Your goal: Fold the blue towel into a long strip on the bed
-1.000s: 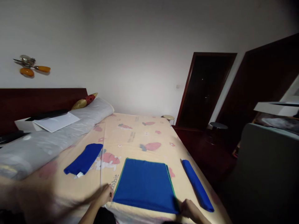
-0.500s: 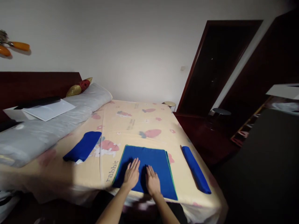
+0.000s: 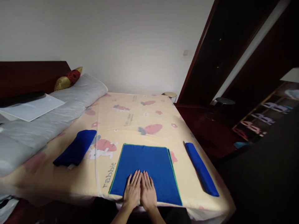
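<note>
A folded blue cloth (image 3: 144, 157) with green edging lies flat near the front edge of the bed. My left hand (image 3: 132, 189) rests palm down on its near part, fingers stretched out. Right beside it, my right hand (image 3: 148, 190) also lies flat on the cloth, and the two hands touch or nearly touch along their inner sides. To the left is a folded darker blue cloth bundle (image 3: 76, 147) with a small white tag. A long, narrow blue folded umbrella-like roll (image 3: 201, 168) lies to the right, close to the bed's side edge.
The bed (image 3: 130, 133) has a cream sheet with carrot and rabbit prints. A grey bolster-like roll (image 3: 65, 109) along the left carries a white flat item (image 3: 35, 107). Two stools (image 3: 170, 94) stand beyond the bed, and a shoe rack (image 3: 259, 116) is at the right.
Both hands have slid nearer to me and come together at the cloth's near edge. The view has shifted slightly; the blue items keep their places on the bed.
</note>
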Demonstrator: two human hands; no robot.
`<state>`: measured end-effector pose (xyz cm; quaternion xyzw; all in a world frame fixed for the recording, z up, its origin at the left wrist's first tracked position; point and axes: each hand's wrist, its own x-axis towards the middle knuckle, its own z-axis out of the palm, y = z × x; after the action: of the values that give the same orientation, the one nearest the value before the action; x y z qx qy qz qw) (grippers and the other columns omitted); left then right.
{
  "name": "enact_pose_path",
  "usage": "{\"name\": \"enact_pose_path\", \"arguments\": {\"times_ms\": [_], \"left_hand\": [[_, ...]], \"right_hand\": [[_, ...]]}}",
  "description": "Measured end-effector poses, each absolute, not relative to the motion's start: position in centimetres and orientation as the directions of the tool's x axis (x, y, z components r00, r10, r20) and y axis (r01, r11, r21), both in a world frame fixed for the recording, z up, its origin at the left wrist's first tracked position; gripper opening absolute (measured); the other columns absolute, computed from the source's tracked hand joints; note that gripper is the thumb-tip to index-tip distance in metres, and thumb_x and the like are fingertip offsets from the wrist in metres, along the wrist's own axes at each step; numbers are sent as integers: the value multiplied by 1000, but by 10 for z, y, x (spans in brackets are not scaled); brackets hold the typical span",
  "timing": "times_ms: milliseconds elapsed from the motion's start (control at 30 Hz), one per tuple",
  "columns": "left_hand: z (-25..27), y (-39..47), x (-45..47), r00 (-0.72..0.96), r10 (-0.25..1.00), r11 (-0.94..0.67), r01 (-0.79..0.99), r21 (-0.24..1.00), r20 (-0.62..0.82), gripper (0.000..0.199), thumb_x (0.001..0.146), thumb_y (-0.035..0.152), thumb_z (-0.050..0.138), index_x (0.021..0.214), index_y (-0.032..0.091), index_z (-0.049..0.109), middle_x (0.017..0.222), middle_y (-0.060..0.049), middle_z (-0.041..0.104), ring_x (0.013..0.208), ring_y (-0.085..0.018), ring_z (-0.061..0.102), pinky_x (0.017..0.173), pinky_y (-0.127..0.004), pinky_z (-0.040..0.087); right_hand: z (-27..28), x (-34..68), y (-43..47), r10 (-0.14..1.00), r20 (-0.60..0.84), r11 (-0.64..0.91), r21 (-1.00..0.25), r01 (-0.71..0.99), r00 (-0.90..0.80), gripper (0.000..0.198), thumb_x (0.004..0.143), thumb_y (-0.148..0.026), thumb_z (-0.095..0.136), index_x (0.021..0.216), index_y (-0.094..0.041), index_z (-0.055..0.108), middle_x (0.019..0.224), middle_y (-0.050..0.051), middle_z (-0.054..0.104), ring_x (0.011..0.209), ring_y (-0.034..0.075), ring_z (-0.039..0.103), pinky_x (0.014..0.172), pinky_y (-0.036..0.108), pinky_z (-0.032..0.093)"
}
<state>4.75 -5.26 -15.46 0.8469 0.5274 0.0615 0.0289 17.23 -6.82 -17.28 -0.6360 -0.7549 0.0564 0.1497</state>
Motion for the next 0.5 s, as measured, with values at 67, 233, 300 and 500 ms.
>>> {"name": "enact_pose_path", "arguments": {"times_ms": [67, 233, 300, 500], "left_hand": [[-156, -53, 47, 439, 894, -446, 889, 100, 85, 68, 88, 18, 33, 148, 23, 1, 158, -2, 27, 144, -21, 30, 118, -43, 26], [-159, -53, 45, 454, 885, -462, 883, 78, 104, 68, 89, 20, 32, 147, 23, -4, 158, -1, 25, 145, -20, 28, 118, -43, 26], [-158, -53, 46, 459, 883, -466, 882, 68, 101, 69, 89, 20, 32, 147, 23, -5, 158, 0, 25, 145, -20, 28, 118, -44, 27], [-157, -49, 44, 453, 890, -455, 881, 132, 50, 72, 85, 15, 34, 146, 26, -3, 158, -1, 22, 145, -21, 27, 118, -46, 30]], "right_hand": [[-177, 172, -68, 974, 173, 190, -267, 945, -147, 59, 87, -20, 37, 145, -17, 27, 153, 6, 28, 142, 23, 29, 115, 44, 33], [-181, 173, -68, 971, 191, 189, -261, 947, -141, 61, 85, -18, 39, 145, -19, 27, 153, 6, 29, 141, 22, 31, 114, 43, 35], [-182, 172, -68, 969, 203, 193, -262, 946, -142, 62, 84, -19, 39, 145, -20, 27, 153, 5, 28, 141, 22, 32, 114, 43, 35], [-194, 173, -64, 959, 255, 194, -263, 945, -126, 59, 86, -21, 39, 145, -22, 30, 152, 3, 32, 140, 23, 34, 113, 43, 36]]}}
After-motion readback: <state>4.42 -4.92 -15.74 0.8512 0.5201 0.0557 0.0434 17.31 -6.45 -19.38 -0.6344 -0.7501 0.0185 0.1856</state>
